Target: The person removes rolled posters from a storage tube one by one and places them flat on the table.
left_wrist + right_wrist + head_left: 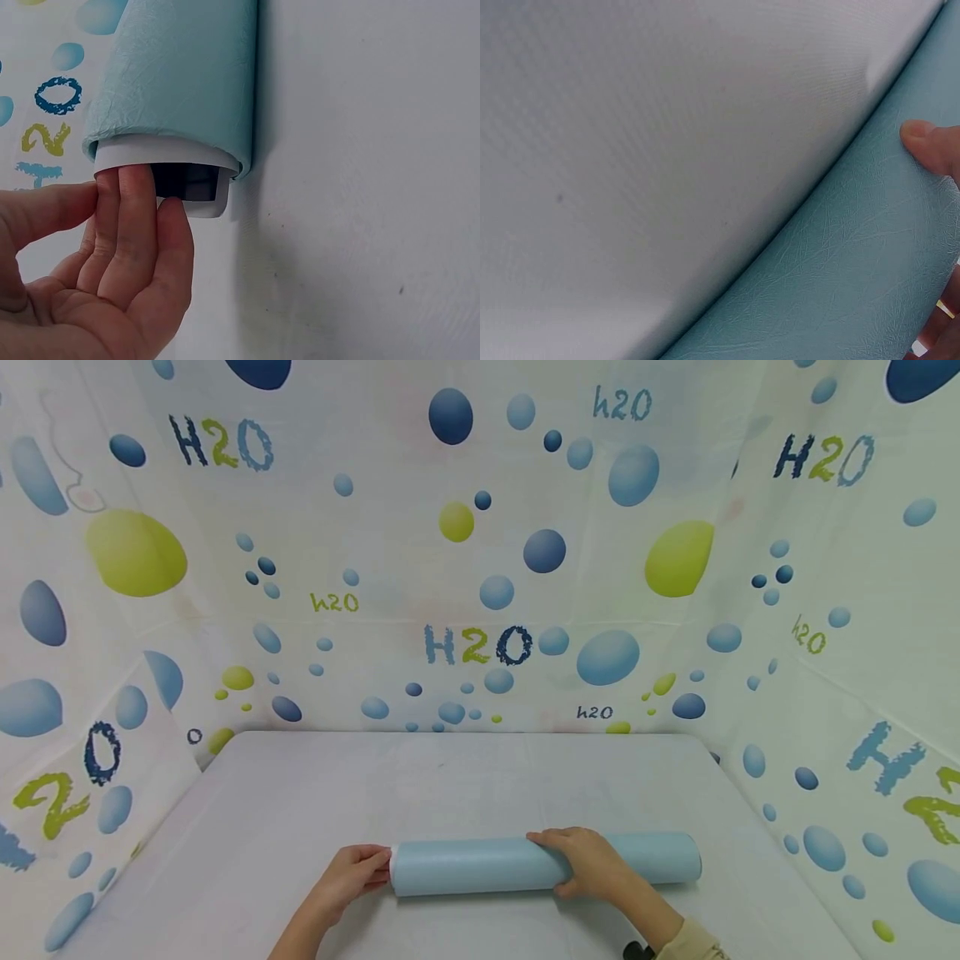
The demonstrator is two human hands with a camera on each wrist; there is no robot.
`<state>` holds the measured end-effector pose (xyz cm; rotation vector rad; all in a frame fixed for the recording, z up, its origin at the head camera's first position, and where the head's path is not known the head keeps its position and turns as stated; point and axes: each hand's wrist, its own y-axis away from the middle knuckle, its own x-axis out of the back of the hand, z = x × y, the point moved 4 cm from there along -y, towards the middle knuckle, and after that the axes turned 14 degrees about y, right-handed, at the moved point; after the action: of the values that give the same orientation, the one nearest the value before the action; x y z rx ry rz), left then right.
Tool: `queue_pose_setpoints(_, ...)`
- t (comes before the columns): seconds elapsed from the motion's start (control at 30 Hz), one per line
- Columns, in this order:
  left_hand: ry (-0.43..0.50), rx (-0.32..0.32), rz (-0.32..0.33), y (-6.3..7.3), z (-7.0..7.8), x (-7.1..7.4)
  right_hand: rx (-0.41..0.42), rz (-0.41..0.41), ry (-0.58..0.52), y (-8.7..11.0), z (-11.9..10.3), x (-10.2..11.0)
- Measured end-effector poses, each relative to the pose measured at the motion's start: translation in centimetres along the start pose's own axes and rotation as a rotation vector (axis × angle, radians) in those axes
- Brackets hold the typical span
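A light blue roll (472, 867) with a finely creased, leathery surface lies lengthwise across the white table. From its left end a white inner sleeve (169, 151) sticks out a little, its inside dark. My left hand (352, 878) pinches this sleeve's rim, thumb outside and fingertips tucked into the opening. Farther right, my right hand (588, 862) grips the roll from above, thumb on the near side and fingers over the far side. In the right wrist view only the thumb (930, 144) and parts of some fingers show against the blue surface.
The white table (465, 785) ends at a back edge against a cloth backdrop (390, 527) printed with blue and green drops and H2O lettering. Backdrop cloth also rises on both sides. A beige sleeve (690, 941) covers the right forearm, beside a small black object (637, 951).
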<state>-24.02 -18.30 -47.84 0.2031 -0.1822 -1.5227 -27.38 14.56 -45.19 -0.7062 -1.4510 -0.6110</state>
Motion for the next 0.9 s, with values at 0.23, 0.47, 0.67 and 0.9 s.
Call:
queue_pose_setpoints(0.23, -0.012, -0.009, 0.044, 0.1, 0.1, 0.5, -0.008, -0.004, -0.007, 0.0, -0.1, 0.0)
queue_pose_setpoints(0.47, -0.017, -0.013, 0.051, 0.2, 0.3, 1.2, -0.014, -0.004, -0.009, 0.1, -0.2, 0.2)
queue_pose_setpoints(0.67, -0.017, -0.008, 0.049, 0.3, 0.4, 1.5, -0.013, 0.004, -0.008, 0.2, -0.1, 0.2)
queue_pose_setpoints(0.9, -0.029, 0.0, 0.068, 0.4, 0.5, 1.9, -0.005, 0.007, -0.008, 0.2, -0.2, 0.2)
